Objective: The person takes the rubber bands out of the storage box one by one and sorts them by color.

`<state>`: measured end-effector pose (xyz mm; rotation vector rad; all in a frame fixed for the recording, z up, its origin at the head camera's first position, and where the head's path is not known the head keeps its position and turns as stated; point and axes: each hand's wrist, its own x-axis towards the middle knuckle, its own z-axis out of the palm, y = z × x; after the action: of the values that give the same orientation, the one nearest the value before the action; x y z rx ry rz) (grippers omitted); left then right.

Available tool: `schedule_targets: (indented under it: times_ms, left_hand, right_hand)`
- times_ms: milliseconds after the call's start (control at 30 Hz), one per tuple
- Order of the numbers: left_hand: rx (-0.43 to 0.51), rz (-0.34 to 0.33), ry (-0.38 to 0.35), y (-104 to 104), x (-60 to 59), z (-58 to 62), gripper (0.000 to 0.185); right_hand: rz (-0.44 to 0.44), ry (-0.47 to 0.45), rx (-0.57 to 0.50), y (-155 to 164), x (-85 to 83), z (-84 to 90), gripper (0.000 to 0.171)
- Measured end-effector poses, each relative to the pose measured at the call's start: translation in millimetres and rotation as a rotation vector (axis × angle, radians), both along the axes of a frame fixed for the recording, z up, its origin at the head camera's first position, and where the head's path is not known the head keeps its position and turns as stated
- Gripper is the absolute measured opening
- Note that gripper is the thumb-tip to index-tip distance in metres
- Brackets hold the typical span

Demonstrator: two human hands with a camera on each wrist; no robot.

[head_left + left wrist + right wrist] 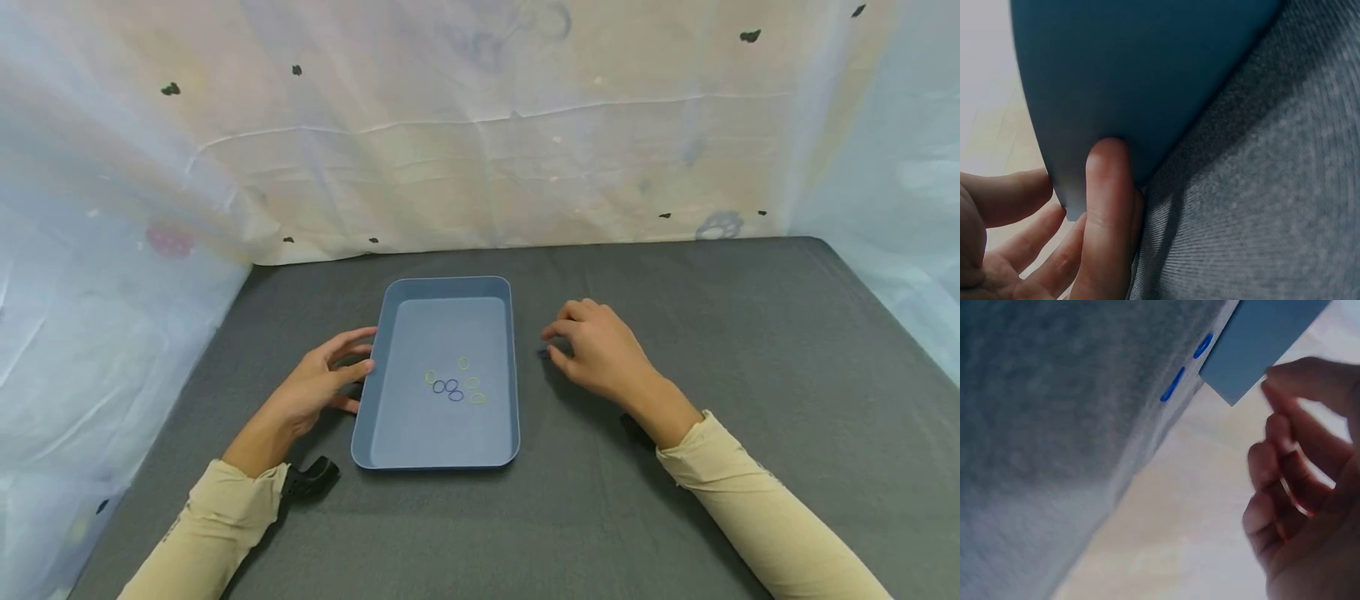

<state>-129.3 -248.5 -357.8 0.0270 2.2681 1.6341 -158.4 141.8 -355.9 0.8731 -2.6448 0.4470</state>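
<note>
A blue-grey rectangular tray lies on the dark cloth. Inside it, three dark blue rings sit close together among several thin yellow rings. My left hand rests its fingers against the tray's left side, and a fingertip lies on the outer wall. To the right of the tray, my right hand hovers low over small blue rings on the cloth. Two of these, a blue ring and another blue ring, lie apart from the fingers in the right wrist view. Its thumb and forefinger are close together, with nothing visible between them.
A dark grey cloth covers the table. Pale patterned sheeting hangs behind the far edge and along both sides. A black strap piece shows below the left wrist.
</note>
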Motion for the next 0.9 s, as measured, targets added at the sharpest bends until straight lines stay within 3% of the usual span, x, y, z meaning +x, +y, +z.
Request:
schedule_targets:
  times_ms: [133, 367, 667, 900]
  left_hand:
    - [0.002, 0.002, -0.002, -1.5, 0.9, 0.8, 0.061]
    - [0.011, -0.005, 0.001, -0.9, -0.2, 0.9, 0.062]
    - [0.013, 0.005, 0.006, -3.4, 0.4, 2.4, 0.063]
    - [0.013, 0.002, 0.002, -4.2, 3.4, 1.8, 0.064]
  right_hand:
    - [0.060, 0.056, -0.071, -11.9, 5.9, 0.0, 0.014]
    - [0.090, 0.047, -0.170, -26.9, 11.2, 1.6, 0.021]
    - [0.228, 0.021, -0.110, -50.1, 16.6, 4.8, 0.022]
    - [0.284, -0.093, -0.076, -63.6, 15.2, 7.6, 0.018]
